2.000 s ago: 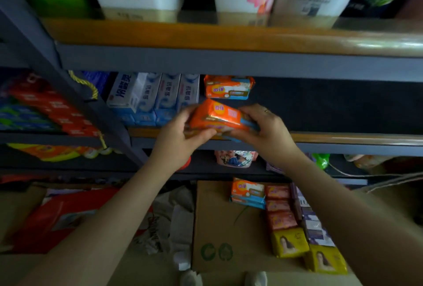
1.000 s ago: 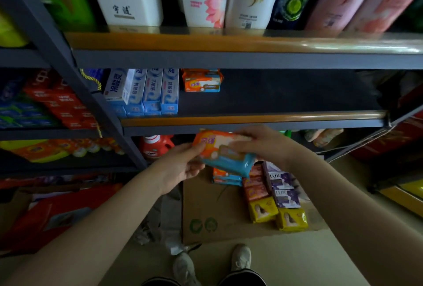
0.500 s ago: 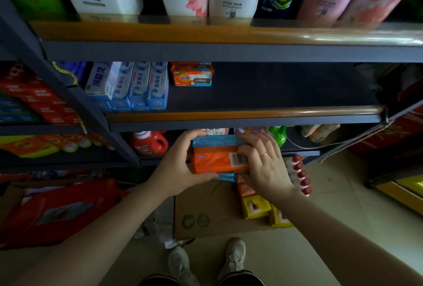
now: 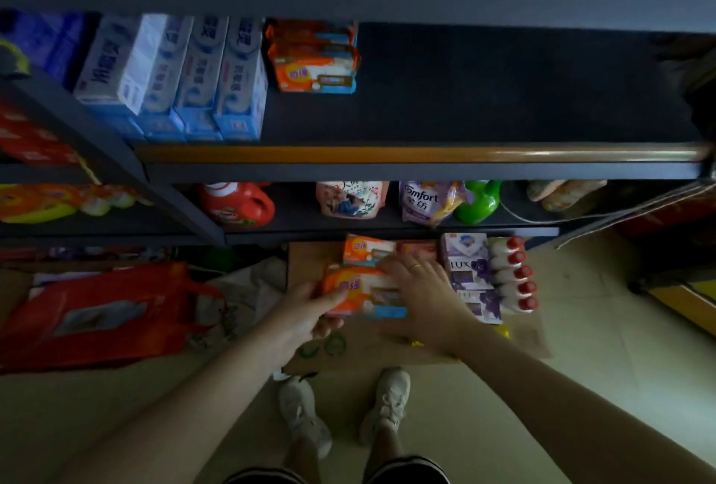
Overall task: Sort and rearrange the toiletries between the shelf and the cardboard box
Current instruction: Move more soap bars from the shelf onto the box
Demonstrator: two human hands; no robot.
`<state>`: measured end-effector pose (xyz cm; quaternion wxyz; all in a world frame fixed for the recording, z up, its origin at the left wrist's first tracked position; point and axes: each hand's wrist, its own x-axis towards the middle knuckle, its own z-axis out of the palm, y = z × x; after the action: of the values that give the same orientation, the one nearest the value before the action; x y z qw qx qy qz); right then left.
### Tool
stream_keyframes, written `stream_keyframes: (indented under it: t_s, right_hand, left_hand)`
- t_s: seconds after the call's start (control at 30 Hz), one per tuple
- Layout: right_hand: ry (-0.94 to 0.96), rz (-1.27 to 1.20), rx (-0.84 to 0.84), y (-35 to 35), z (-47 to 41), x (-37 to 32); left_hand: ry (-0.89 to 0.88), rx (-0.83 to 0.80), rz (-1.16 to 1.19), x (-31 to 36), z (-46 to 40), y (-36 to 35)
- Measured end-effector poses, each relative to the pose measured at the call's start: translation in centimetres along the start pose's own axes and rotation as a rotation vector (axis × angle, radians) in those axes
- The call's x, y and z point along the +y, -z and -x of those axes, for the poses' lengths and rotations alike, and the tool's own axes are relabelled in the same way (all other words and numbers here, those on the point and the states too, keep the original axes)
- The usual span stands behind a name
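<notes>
The person bends over a flat piece of cardboard [image 4: 387,352] lying on the floor in front of the shelf [image 4: 387,154]. Both hands hold one orange soap pack [image 4: 360,293] just above the cardboard. The left hand [image 4: 310,309] has its thumb on top and its fingers curled under the left end, so its grip pinches the pack. The right hand [image 4: 422,293] lies over the right end with its fingers bent down onto the pack, and a ring shows on one finger. Just behind the held pack, a second orange pack [image 4: 366,249] sits on the cardboard. To the right of the hands are purple soap boxes [image 4: 467,266], and beside them a row of white bottles with red caps [image 4: 511,274]. Up on the shelf, two more orange packs [image 4: 314,61] are stacked beside a row of blue and white toothpaste boxes [image 4: 193,76]. The rest of that shelf board is dark. On the lower shelf stand a red jug [image 4: 236,204], a purple pouch [image 4: 426,200] and a green bottle [image 4: 478,200]. A red bag [image 4: 97,317] lies on the floor to the left. The person's two pale shoes [image 4: 341,410] stand near the cardboard edge.
</notes>
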<state>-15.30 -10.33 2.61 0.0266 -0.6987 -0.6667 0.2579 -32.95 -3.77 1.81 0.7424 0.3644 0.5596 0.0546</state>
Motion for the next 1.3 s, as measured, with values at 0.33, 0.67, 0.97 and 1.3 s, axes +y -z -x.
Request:
stream_keyframes:
  t_s: [0.33,0.67,0.97,1.3]
  right_hand:
    - [-0.247,0.069,-0.162,-11.6,-6.2,4.2]
    - [-0.244,0.314,-0.096,-21.6,-11.3,7.8]
    - [-0.164,0.177,0.004,-14.2,-10.6,5.1]
    - [0.249,0.017,0.807,6.9,-12.6,-2.6]
  left_hand:
    - [0.058,0.192,-0.319,-2.9,-6.2,2.4]
    - [-0.081,0.216,-0.381,-2.2,-9.1,5.8]
    - [-0.562,0.372,-0.676,2.1,-6.2,6.6]
    - [-0.805,0.893,-1.488,13.8,-4.4,8.2]
